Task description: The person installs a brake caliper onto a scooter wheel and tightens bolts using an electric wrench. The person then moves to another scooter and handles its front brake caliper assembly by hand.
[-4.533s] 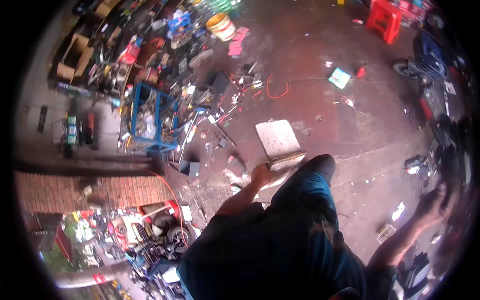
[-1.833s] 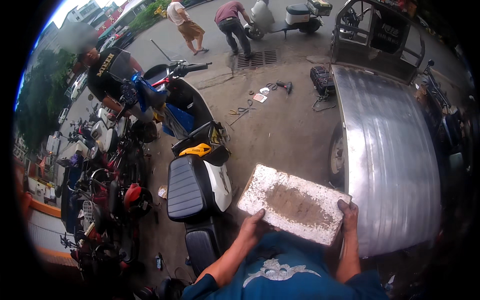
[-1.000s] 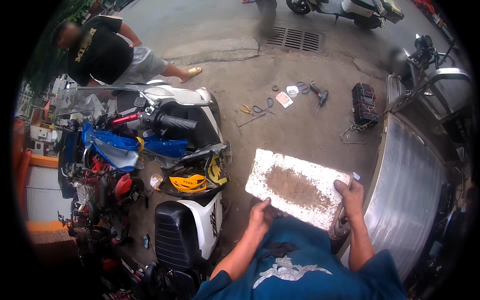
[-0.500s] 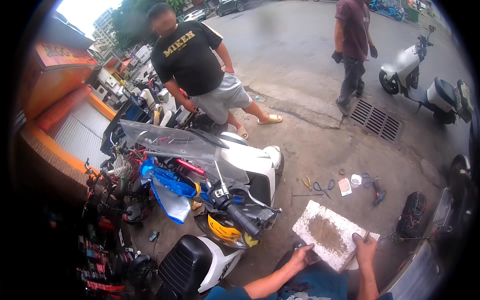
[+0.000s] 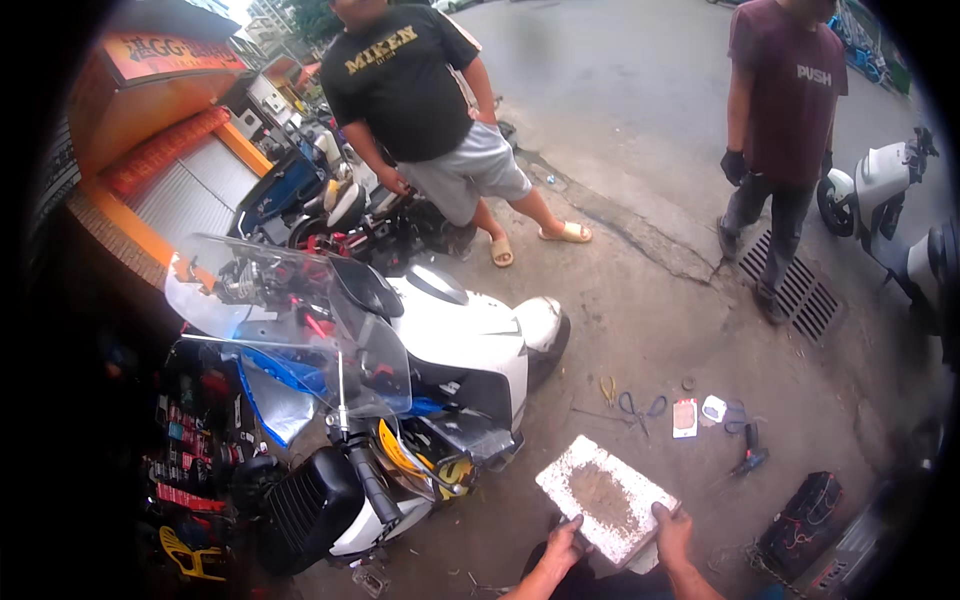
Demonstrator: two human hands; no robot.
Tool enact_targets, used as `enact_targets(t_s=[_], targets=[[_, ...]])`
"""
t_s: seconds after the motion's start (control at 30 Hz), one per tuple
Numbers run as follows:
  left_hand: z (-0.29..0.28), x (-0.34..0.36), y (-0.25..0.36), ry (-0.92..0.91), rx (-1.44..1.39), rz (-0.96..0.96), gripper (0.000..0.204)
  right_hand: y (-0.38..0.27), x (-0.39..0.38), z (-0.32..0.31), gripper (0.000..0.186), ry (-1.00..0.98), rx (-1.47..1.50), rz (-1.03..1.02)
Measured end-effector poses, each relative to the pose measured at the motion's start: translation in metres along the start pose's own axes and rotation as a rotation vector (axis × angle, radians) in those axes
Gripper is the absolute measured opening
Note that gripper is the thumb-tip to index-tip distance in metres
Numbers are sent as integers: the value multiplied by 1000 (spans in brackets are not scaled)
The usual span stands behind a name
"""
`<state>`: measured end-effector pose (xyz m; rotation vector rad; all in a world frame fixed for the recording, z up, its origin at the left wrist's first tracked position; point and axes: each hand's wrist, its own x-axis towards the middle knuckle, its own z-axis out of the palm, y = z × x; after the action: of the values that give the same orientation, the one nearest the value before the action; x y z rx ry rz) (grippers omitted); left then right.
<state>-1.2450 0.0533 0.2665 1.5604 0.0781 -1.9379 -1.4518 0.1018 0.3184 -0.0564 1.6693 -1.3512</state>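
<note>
In both hands I hold a worn white slab (image 5: 605,495) with a brown, dirty middle, low in the view. My left hand (image 5: 560,542) grips its near left part, thumb on top. My right hand (image 5: 672,525) grips its right end, also thumb on top. Beyond the slab, on the ground, lie yellow-handled pliers (image 5: 608,390), scissors (image 5: 642,408), small cards (image 5: 685,418) and a dark drill (image 5: 752,445). To the left stands a white scooter (image 5: 460,330) with a clear windshield and a black seat (image 5: 300,510).
A person (image 5: 395,110) in a black shirt and sandals and another (image 5: 775,110) with dark gloves stand ahead. A black battery (image 5: 800,520) with wires lies at right. A drain grate (image 5: 805,310), another scooter (image 5: 880,200) and parked bikes (image 5: 300,190) are around.
I first had one hand at the slab low down; now both grip it, raised. My view has swung to the street. The person in black has turned toward me; the gloved person has come nearer.
</note>
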Motion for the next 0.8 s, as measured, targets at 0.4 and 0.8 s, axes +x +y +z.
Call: enact_targets(t_s=[0.4, 0.8], targets=[[-1, 71, 25, -55, 123, 9, 42, 73, 61, -9, 53, 66, -233, 61], [-98, 343, 39, 217, 318, -13, 33, 284, 291, 72, 59, -355, -264, 387]])
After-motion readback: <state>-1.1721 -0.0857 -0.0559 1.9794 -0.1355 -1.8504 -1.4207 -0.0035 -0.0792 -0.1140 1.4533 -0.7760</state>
